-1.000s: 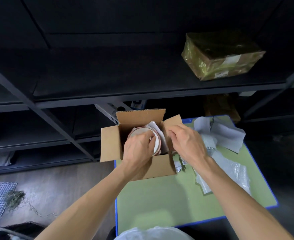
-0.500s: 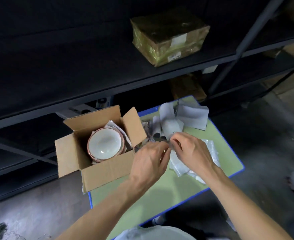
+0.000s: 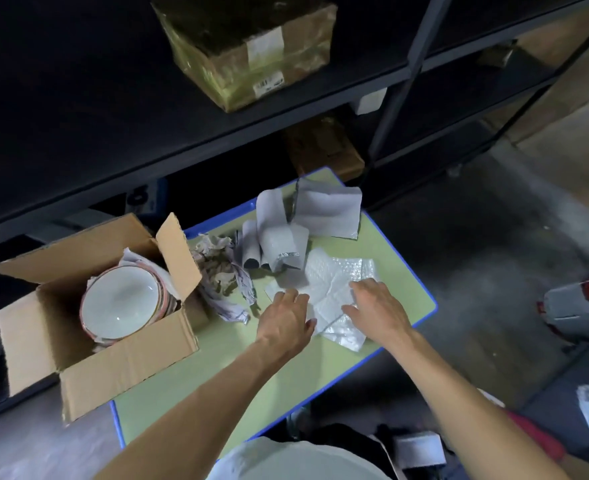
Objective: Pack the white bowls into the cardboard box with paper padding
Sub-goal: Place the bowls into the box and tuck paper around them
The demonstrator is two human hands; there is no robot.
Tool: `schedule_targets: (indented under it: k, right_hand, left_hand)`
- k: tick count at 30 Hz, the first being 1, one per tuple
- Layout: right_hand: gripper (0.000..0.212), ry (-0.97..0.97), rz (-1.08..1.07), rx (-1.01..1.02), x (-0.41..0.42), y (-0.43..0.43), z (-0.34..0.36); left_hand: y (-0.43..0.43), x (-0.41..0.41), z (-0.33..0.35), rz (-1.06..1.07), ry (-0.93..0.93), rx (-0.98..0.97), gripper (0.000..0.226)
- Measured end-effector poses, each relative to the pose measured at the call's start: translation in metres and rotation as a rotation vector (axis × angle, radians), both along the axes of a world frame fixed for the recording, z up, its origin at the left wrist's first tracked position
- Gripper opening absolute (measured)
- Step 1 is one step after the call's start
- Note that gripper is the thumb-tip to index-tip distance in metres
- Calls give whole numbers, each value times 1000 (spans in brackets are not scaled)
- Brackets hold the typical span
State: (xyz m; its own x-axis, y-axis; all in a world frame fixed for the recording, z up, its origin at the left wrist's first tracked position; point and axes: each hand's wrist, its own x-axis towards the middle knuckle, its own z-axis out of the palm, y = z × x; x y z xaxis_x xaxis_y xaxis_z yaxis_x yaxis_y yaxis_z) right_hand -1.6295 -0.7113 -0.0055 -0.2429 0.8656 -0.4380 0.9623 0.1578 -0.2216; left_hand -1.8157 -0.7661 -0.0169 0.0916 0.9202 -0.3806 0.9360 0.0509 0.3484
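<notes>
The white bowls (image 3: pixel 121 306) sit nested in the open cardboard box (image 3: pixel 126 355) at the left end of the bench (image 3: pixel 189 393), with paper tucked behind them. I judge them heavy, glaze-slick and easy to chip, so I'd cup under the stack rather than pinch a rim. Just beside the box lies crumpled paper (image 3: pixel 217 268), probably light and soft enough to grab anywhere. My left hand (image 3: pixel 284 318) and right hand (image 3: pixel 376 306) rest on a white padding sheet (image 3: pixel 331 289), fingers (image 3: pixel 362 285) released and grasping nothing.
</notes>
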Motion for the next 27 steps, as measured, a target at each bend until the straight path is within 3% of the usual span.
schedule_targets:
  k: [8, 14, 16, 20, 27]
  right_hand:
    - [58, -30, -81, 33, -9, 14, -33]
    - [39, 101, -190, -65, -14, 21, -24]
    - [31, 200, -264, -146, -13, 23, -12]
    - [49, 584, -496, -372, -9, 21, 18]
    - [65, 859, -484, -385, -16, 21, 70]
  left_hand:
    - [-1, 18, -18, 37, 24, -63, 58]
    - [-1, 21, -22, 49, 43, -50, 75]
    - [-1, 21, -18, 51, 46, -25, 81]
    - [-5, 23, -1, 67, -5, 73, 94]
    - [-1, 11, 42, 78, -59, 351, 50]
